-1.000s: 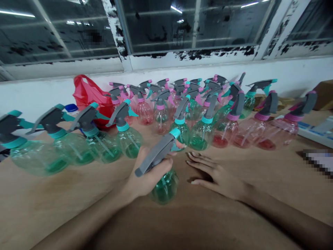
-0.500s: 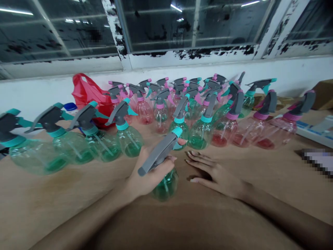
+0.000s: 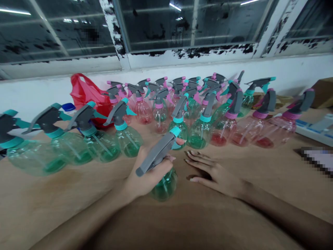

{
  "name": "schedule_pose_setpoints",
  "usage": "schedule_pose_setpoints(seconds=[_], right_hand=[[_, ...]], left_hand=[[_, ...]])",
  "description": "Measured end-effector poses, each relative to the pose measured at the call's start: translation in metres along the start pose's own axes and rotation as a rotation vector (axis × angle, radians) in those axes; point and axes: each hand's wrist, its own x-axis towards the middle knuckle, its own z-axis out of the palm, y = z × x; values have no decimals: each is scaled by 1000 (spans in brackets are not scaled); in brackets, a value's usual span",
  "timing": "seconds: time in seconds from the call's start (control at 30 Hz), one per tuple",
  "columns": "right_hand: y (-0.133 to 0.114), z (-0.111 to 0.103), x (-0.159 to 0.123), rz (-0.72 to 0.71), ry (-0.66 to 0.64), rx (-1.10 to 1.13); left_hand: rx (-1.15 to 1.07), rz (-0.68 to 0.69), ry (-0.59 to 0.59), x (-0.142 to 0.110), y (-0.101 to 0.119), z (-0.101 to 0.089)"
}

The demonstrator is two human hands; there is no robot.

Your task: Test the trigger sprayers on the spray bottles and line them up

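Observation:
My left hand (image 3: 145, 175) is wrapped round the neck of a green spray bottle (image 3: 164, 184) with a grey trigger head (image 3: 156, 152) and teal nozzle. The bottle stands on the brown table (image 3: 78, 194) in front of me. One finger reaches forward by the nozzle. My right hand (image 3: 214, 173) lies flat on the table just right of the bottle, fingers stretched out, holding nothing.
Several green spray bottles (image 3: 127, 137) stand in a row to the left, and several pink ones (image 3: 256, 133) to the right and behind. A red plastic bag (image 3: 85, 93) sits at the back by the white wall. A cardboard box (image 3: 324, 92) is far right.

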Motion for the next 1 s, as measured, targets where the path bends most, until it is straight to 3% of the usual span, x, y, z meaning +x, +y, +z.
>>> schedule_pose_setpoints(seconds=[0.67, 1.0], right_hand=[[3, 3, -1, -9, 29, 26], [1, 2, -1, -13, 29, -1]], left_hand=[[18, 38, -27, 0, -9, 0], [64, 57, -35, -1, -10, -10]])
